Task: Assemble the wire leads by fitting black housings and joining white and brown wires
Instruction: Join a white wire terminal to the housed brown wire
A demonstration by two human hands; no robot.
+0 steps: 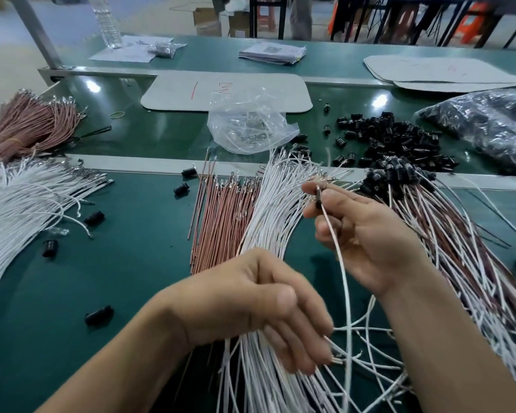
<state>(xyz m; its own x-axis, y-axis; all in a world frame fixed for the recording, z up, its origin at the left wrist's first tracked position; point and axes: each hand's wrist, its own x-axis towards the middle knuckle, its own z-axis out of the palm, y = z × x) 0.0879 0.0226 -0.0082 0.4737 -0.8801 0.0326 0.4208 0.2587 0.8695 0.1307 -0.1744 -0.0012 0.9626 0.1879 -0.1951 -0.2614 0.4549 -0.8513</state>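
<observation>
Right hand (pixel 367 234) pinched a small black plastic housing (pixel 318 198) with a thin white wire (pixel 344 278) trailing below, probably raised for fitting, while the blurred left hand (pixel 251 311), apart, curled over the fanned white wire bundle (pixel 268 210) on the green bench mat (pixel 116 263), grip unclear.

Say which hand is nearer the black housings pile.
Right. The right hand, pinching a wire, is just short of the pile; the left hand is farther back over white wires.
</observation>
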